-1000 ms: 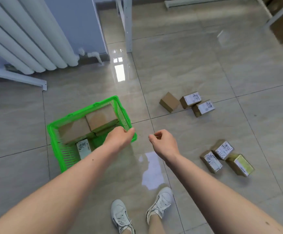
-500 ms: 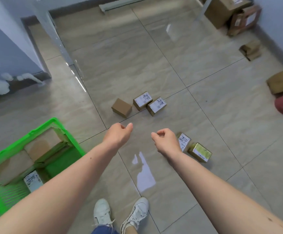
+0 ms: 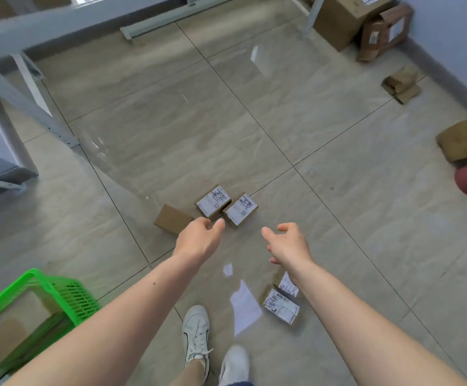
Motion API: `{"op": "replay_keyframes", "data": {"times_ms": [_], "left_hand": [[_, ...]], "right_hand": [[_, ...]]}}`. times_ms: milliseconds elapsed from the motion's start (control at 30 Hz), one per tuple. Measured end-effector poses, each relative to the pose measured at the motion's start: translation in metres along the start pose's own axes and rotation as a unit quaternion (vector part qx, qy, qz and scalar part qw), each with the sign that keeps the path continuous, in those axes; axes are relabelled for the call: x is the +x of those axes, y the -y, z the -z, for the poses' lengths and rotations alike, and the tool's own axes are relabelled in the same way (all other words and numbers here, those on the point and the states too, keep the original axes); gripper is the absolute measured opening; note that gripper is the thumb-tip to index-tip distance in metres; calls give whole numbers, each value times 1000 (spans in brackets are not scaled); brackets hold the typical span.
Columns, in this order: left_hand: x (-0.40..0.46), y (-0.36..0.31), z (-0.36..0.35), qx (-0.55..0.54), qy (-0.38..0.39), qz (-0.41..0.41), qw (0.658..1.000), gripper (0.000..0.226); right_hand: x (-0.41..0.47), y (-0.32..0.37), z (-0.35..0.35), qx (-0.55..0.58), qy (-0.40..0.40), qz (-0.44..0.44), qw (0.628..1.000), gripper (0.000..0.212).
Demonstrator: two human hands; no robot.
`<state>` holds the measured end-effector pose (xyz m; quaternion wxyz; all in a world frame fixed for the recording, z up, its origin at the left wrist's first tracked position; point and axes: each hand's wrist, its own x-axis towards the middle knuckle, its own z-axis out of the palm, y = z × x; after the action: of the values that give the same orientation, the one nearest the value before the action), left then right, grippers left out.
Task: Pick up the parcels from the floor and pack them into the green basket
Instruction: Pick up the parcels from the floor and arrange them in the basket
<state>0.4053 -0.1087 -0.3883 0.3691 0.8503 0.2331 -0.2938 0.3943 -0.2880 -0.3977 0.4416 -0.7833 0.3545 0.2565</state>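
Head view: both hands reach empty, the left hand with loosely curled fingers, the right hand with spread fingers; best take one labelled parcel each, gripping opposite sides squarely.

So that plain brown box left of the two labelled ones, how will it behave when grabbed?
The plain brown box looks like a small closed cardboard carton, so probably stiff and light enough for the left hand alone. Flat faces mean it should slide, not roll, on the glossy tile floor. Its contents are hidden, so weight stays a guess.
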Motion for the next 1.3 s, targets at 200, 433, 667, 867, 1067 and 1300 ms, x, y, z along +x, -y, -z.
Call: {"op": "replay_keyframes", "data": {"times_ms": [200,433,667,867,1067,1300], "left_hand": [[82,-9,-47,30,21,28,999,53],[202,-5,-125,25,22,33,999,50],[316,36,-195,70,33,-28,997,57],[372,54,-224,66,-52,-103,991,50],[381,48,-237,164,-68,-147,973,18],[370,43,-228,37,-34,-109,993,22]], "right_hand": [[90,-10,-7,12,0,-23,1000,75],[211,-46,-51,15,34,-27,999,84],[322,-91,-115,51,94,-93,990,94],[387,-115,-156,68,108,-104,986,74],[404,-115,-168,81,97,-73,989,21],[389,-111,-151,80,54,-53,994,27]]}}
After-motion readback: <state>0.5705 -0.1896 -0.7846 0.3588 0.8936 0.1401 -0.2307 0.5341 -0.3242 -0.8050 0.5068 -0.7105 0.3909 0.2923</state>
